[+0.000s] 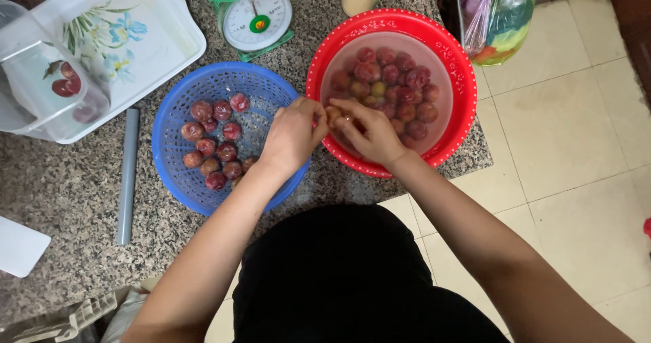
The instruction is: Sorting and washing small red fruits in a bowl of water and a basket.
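Both hands (332, 129) on plum (333, 114), red basin (461, 78) rim

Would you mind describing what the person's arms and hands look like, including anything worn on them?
Both arms are bare right up to the frame edge, with no sleeves in view. The left hand and right hand wear no gloves, and no watch, bracelet or ring can be seen. The person's clothing below is black.

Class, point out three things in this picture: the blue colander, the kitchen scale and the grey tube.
blue colander (178, 99): head view, on its perforated left wall.
kitchen scale (258, 18): head view, on its round white dial.
grey tube (127, 180): head view, on the middle of its length.
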